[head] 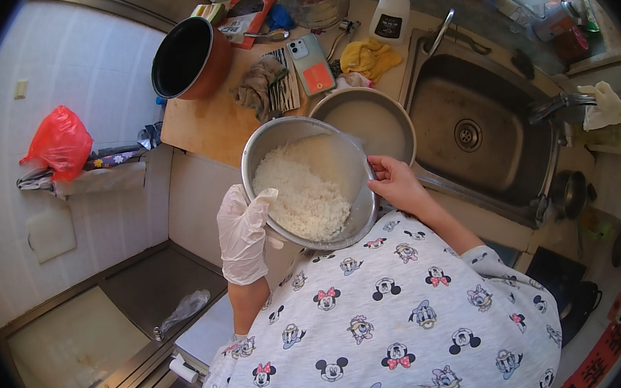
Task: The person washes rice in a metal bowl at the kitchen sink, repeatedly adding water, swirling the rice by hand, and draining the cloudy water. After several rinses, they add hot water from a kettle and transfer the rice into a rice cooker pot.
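Between my two hands is a metal bowl (pixel 367 219), tilted, with wet white rice (pixel 305 194) heaped on its near side and cloudy water (pixel 329 150) toward its far side. My left hand (pixel 244 228), in a thin white glove, grips the bowl's left rim with the thumb over the edge. My bare right hand (pixel 399 182) pinches the right rim. Just beyond the bowl, a second round basin (pixel 407 123) holds cloudy whitish liquid; the metal bowl overlaps its near left edge. Fingers under the metal bowl are partly hidden.
A steel sink (pixel 488 177) lies to the right, with a faucet (pixel 441 33) behind it. On the wooden board (pixel 192 127) stand a dark-lined pot (pixel 214 63), a crumpled cloth (pixel 260 84) and a phone (pixel 310 62). A spray bottle (pixel 390 6) and yellow cloth (pixel 369 59) sit farther back.
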Available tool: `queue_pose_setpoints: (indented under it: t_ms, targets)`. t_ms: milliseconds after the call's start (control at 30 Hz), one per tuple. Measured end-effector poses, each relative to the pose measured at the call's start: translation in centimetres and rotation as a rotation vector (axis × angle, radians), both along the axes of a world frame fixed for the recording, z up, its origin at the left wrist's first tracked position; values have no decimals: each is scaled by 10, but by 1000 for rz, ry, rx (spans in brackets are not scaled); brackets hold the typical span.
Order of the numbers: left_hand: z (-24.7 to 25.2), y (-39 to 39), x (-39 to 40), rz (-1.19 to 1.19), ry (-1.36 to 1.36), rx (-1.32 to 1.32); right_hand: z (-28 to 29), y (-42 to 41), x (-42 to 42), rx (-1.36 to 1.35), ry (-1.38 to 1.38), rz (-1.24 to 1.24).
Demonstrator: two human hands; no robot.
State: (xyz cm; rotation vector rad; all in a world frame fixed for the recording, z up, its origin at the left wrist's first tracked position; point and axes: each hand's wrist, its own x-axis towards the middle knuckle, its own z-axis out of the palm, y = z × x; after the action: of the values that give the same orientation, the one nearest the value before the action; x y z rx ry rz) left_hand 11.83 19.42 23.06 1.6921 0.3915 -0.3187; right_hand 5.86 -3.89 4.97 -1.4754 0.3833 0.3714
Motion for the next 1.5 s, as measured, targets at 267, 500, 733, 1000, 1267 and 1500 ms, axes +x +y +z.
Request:
queue_pose_setpoints:
  t_ms: [267,500,733,1000,1267,1500]
  targets:
    - [0,2,-2,5,-2,16,15,-2,4,-6,1,19]
    - [0,4,-1,14,8,-10,13,-5,6,-21,-1,47]
    - [2,2,-3,37,23,1,3,-6,7,-7,-7,88]
    - [6,5,-9,46,-5,-14,28,-5,12,6,-52,106]
    - [14,10,-17,103,-42,8,27,8,13,23,-59,147]
    - [18,22,-28,117,-55,-9,14,22,6,-27,-77,184]
